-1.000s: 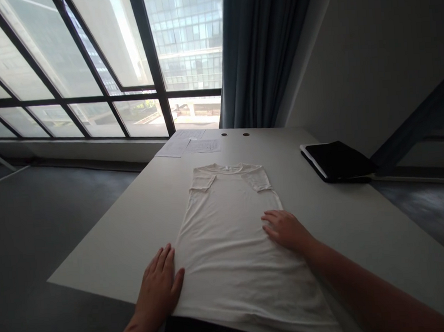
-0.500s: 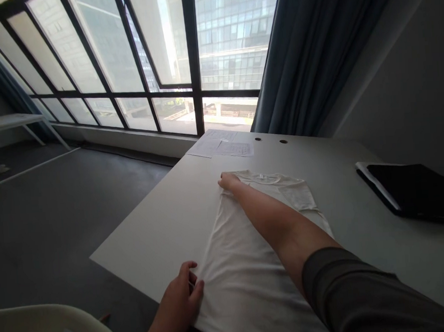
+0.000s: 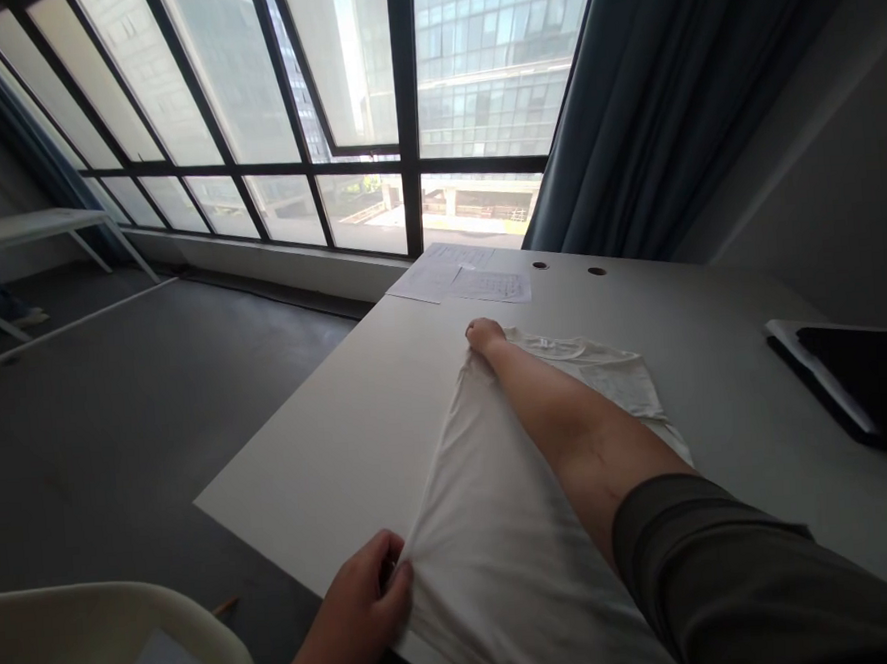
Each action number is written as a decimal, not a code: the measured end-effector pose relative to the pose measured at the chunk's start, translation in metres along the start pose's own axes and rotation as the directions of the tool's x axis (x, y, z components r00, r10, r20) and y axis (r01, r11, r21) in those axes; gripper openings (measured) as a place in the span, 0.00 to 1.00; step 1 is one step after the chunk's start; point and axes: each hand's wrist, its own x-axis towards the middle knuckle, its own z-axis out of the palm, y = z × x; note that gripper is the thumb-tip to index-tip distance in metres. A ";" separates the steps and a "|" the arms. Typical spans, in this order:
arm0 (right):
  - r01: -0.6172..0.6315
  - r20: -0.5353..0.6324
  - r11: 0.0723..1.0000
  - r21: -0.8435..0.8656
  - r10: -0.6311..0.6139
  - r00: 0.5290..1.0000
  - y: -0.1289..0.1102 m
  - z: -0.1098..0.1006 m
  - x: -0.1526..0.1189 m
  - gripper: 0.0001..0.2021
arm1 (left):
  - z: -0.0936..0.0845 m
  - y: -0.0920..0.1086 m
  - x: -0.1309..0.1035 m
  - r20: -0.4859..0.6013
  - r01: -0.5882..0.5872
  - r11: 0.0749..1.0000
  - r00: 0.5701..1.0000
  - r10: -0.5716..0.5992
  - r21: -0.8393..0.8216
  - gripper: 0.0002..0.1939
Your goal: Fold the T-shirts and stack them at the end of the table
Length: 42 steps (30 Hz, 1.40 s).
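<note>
A white T-shirt (image 3: 491, 509) lies on the white table, its neckline towards the window and its lower part at the near table edge. My right hand (image 3: 484, 336) reaches across the shirt and grips its far left shoulder, closed on the cloth. Down at the near left side, my left hand (image 3: 373, 587) pinches the shirt's left edge. The cloth is drawn taut and slightly raised between both hands, with creases fanning out from the left fingers. My right forearm covers the shirt's middle and part of its right side.
Sheets of paper (image 3: 486, 281) lie at the table's (image 3: 321, 430) far left corner. A black folder-like stack (image 3: 874, 376) rests at the right. A pale chair (image 3: 115, 613) stands at the lower left. Beyond the table are windows and a blue curtain (image 3: 625, 110).
My left fingers have closed on the shirt's edge. My right hand has gathered the shoulder cloth and lifted it a little, pulling the left side taut. The view has shifted slightly left.
</note>
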 end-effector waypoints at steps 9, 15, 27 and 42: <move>-0.133 -0.143 0.987 0.086 0.145 0.979 0.096 -0.043 -0.021 0.18 | 0.006 0.056 -0.029 -0.011 -0.217 0.975 0.976 0.216 -0.044 0.05; -0.197 -0.078 0.980 0.033 0.199 0.977 0.143 -0.027 -0.055 0.17 | 0.040 0.086 -0.039 0.162 -0.360 0.928 0.925 0.343 0.089 0.10; -0.239 -0.151 0.971 -0.030 0.232 0.961 0.185 -0.004 -0.091 0.28 | 0.108 0.064 -0.001 0.272 -0.685 0.466 0.684 0.677 0.560 0.34; -0.428 -0.288 0.889 0.162 0.457 0.841 0.330 -0.008 -0.146 0.22 | 0.126 0.142 0.006 0.547 -0.900 0.350 0.436 0.715 0.259 0.17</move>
